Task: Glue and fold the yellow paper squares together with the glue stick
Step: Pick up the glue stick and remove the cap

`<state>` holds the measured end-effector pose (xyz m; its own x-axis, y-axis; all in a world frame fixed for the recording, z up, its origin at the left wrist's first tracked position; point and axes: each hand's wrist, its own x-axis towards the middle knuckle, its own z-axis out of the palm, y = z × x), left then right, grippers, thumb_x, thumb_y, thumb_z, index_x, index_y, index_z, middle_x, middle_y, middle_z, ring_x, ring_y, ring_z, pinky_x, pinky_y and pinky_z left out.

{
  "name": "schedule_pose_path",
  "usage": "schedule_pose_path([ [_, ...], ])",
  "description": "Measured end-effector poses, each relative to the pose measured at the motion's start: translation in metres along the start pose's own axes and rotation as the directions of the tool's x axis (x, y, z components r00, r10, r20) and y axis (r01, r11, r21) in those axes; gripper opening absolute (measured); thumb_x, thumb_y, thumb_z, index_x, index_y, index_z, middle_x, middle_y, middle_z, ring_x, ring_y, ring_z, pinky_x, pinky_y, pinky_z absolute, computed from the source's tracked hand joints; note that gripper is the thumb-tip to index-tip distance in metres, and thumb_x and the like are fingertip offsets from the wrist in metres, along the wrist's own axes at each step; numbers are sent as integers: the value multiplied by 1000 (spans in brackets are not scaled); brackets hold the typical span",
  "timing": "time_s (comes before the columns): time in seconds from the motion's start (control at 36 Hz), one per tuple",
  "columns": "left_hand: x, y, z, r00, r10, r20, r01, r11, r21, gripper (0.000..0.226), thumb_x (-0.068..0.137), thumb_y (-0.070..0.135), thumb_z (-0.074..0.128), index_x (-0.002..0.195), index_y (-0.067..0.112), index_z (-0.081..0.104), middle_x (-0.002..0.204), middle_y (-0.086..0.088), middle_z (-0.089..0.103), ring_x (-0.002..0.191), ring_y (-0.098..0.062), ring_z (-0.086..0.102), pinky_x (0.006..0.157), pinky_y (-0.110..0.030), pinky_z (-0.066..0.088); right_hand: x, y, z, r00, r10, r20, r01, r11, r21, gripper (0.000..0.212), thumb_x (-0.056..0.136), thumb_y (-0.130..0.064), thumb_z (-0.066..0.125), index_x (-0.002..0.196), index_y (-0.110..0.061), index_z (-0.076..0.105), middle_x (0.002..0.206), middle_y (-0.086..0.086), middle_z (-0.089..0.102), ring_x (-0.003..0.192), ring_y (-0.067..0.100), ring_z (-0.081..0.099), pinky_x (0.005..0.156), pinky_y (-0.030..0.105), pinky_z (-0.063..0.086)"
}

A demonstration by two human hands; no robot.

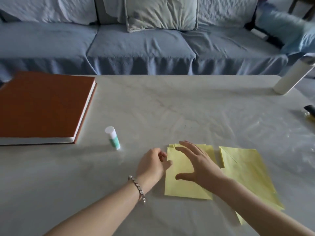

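Surface (170,103) plastic-covered. Red-brown book (42,106) left of glue stick (112,140).
Two yellow paper stacks right of glue stick: nearer stack (180,184) layered, stepped edges at far corner, likely already glued/folded; farther stack (247,171) loose, likely pending.
Hands: right hand (199,162) spread flat, pressing nearer stack; left hand (151,165) curled at its edge, pinch or touch cannot tell.
Glue stick capped, unheld: judged pressing step, more gluing left.

Pale grey table (170,103) holds yellow paper squares (180,184) under the right hand (199,165), a white-capped green glue stick (112,140) and orange hardcover book (42,108) beyond the left hand (151,165).
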<state>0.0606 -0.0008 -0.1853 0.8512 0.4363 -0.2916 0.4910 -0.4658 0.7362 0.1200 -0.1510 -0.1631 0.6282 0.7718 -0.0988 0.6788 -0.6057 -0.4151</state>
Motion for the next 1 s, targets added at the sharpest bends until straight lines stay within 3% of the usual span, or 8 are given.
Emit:
schedule_pose_path([
  [0.14,-19,-7,-40,953,72,-296,-73,997,6,21,82,22,65,101,17,57,88,7,53,83,-15,54,67,-22,35,17,-38,-15,1000,3,-25,1,992,123,65,77,-39,70,132,-20,43,137,-4,44,126,13,40,95,11,23],
  [0.19,-22,-16,-63,803,276,-529,-235,961,144,31,76,8,69,104,8,57,93,-3,52,90,-26,53,72,-24,33,27,-53,-19,1000,-11,3,11,991,135,60,79,-38,69,131,-21,45,134,-3,47,123,15,43,96,17,29],
  [0.28,-13,-33,-91,637,345,-689,-212,938,274,52,64,2,75,110,-3,54,104,-22,54,100,-37,48,87,-32,28,40,-71,-23,999,-24,22,21,990,140,57,80,-35,68,131,-20,45,134,0,48,121,18,45,96,22,33],
  [0.39,1,-44,-111,848,187,-496,-119,979,165,69,78,23,71,136,4,38,137,-15,40,125,-33,35,100,-35,26,48,-89,-24,999,-34,37,29,990,135,55,82,-33,67,130,-19,45,132,1,49,121,17,45,96,23,32],
  [0.47,9,-47,-115,939,41,-342,-48,999,-12,62,73,39,62,128,13,48,118,-6,55,114,-26,48,90,-33,41,45,-94,-22,999,-29,27,25,988,151,51,83,-32,66,129,-20,46,129,-1,51,119,15,46,94,23,35],
  [0.61,6,-41,-110,931,65,-360,-76,997,-18,29,77,32,65,78,6,52,67,2,51,71,-24,52,55,-28,34,31,-86,-19,1000,1,17,-4,991,136,45,85,-28,64,126,-20,49,128,-2,51,117,16,47,95,26,37],
  [0.83,-49,28,-97,973,152,-172,-211,888,-408,17,72,11,79,72,14,62,63,4,65,56,-5,65,58,-24,56,5,-84,-32,981,59,-184,12,931,365,57,79,-36,69,129,-21,46,119,-4,56,104,7,53,91,19,41],
  [1.0,-72,48,-98,937,295,-189,-346,866,-360,30,67,17,82,83,27,60,71,3,63,58,-6,60,62,-28,54,-16,-93,-49,982,-14,-187,91,905,415,23,85,-32,62,106,-22,60,80,-8,62,68,5,50,61,18,40],
])
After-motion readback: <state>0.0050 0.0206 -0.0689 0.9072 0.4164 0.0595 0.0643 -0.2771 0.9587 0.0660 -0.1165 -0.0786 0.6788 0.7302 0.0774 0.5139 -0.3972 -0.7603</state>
